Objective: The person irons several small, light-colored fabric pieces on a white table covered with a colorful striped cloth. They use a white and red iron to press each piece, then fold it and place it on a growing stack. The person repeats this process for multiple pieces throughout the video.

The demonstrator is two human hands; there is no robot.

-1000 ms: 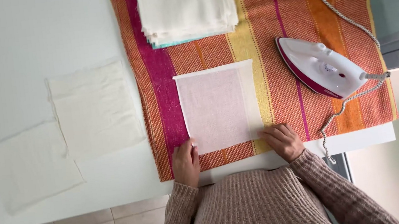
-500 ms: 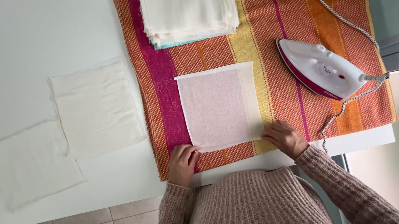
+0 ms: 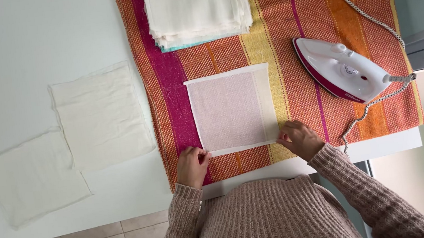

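A thin, see-through white fabric square (image 3: 232, 108) lies flat on a striped orange, pink and yellow cloth (image 3: 308, 28). My left hand (image 3: 193, 164) pinches the square's near left corner. My right hand (image 3: 299, 138) pinches its near right corner. The near edge looks folded over into a narrow hem between my hands. A white and magenta iron (image 3: 342, 69) rests on the striped cloth to the right of the square, apart from both hands.
A stack of folded white fabric (image 3: 197, 9) sits at the far edge of the striped cloth. Two cream fabric squares (image 3: 100, 116) (image 3: 35, 176) lie on the white table (image 3: 28, 44) to the left. The iron's cord (image 3: 364, 8) runs off to the far right.
My hands have shifted slightly along the near edge of the square; the near edge now shows a narrow fold. The iron and the other fabrics have not moved.
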